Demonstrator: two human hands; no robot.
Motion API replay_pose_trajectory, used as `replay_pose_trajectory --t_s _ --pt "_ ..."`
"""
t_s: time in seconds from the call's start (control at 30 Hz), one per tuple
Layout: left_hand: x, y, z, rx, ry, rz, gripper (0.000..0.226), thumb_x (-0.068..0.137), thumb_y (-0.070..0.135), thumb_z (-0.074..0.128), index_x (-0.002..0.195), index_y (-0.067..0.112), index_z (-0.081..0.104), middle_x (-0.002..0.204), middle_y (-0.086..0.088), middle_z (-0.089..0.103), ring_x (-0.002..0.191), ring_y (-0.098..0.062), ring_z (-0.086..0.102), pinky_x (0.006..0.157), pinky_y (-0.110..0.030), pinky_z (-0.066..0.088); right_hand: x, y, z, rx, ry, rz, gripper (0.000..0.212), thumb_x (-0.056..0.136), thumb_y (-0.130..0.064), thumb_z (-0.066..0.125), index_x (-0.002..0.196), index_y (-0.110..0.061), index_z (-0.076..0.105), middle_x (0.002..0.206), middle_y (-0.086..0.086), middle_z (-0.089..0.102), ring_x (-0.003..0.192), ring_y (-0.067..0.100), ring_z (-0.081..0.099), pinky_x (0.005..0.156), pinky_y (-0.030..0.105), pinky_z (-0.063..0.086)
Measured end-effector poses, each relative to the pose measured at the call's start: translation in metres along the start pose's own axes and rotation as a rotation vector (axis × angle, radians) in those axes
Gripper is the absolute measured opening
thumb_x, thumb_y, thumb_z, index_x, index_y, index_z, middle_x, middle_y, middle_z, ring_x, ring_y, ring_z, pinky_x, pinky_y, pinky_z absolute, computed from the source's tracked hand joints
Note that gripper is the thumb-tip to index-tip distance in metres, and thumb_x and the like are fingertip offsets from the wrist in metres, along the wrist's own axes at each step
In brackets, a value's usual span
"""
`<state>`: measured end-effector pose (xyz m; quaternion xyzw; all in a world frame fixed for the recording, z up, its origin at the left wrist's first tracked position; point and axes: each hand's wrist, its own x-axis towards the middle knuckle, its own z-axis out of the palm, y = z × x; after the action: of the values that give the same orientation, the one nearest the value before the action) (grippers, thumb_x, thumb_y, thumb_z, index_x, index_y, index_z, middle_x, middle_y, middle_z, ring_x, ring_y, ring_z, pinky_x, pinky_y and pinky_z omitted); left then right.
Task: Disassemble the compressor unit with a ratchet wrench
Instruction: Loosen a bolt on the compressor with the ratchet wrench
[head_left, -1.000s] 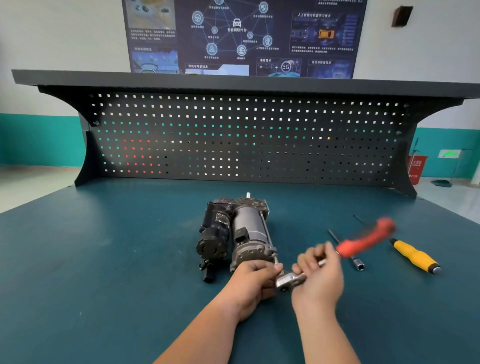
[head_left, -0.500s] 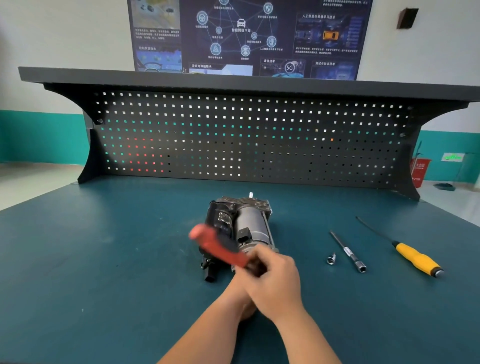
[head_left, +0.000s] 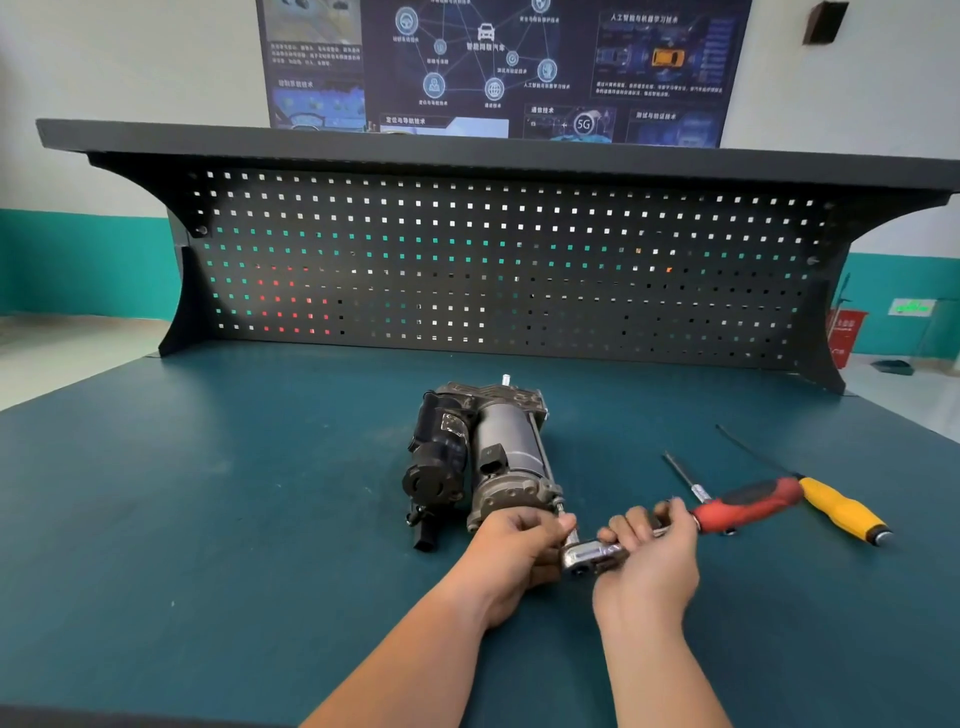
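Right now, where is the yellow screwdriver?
In the head view, the yellow screwdriver lies on the right side of the bench, just right of the red-handled ratchet wrench.

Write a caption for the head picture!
Left hand holds compressor; right hand grips ratchet at its near end.

Two forearms, bare along all their visible length. The left hand (head_left: 511, 551), at the near end of the compressor (head_left: 498, 447), and the right hand (head_left: 647, 564), right of the compressor, are bare as well.
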<state>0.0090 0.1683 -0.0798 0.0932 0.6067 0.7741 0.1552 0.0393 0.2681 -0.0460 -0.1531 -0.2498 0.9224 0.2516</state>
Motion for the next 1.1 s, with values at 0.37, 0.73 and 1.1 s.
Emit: replay_pose_trajectory --t_s 0.37,0.73,1.1 --pt "-0.003 0.005 0.004 -0.01 -0.041 -0.021 0.016 0.092 0.013 0.056 0.077 0.007 0.058 0.055 0.003 0.06 0.053 -0.01 0.058 0.06 -0.023 0.048 -0.013 -0.032 0.019 -0.153 -0.231 -0.348 0.022 0.098 -0.032 0.042 0.08 -0.025 0.052 0.049 -0.011 0.043 0.04 0.005 0.034 0.041 0.016 0.031" --pt "-0.009 0.008 0.004 -0.412 -0.048 0.052 0.023 0.098 0.007 0.036 0.102 0.009 0.058 0.078 -0.006 0.061 0.076 -0.019 0.058 0.072 -0.035 0.043 -0.041 0.023 0.047 -1.202 -0.89 -0.813 0.03 0.071 -0.06 0.055 0.085 -0.034 0.05 0.055 -0.019 0.051 0.057 0.004 0.047 0.054 0.018 0.034" --pt "-0.005 0.008 0.002 -0.043 -0.049 -0.037 0.021 0.089 0.014 0.057 0.068 0.01 0.058 0.067 -0.005 0.063 0.06 -0.013 0.06 0.062 -0.025 0.05 0.007 -0.03 0.012 0.046 0.009 -0.156 0.035 0.092 -0.049 0.045 0.068 -0.024 0.041 0.044 -0.013 0.028 0.038 0.007 0.024 0.037 0.018 0.02"
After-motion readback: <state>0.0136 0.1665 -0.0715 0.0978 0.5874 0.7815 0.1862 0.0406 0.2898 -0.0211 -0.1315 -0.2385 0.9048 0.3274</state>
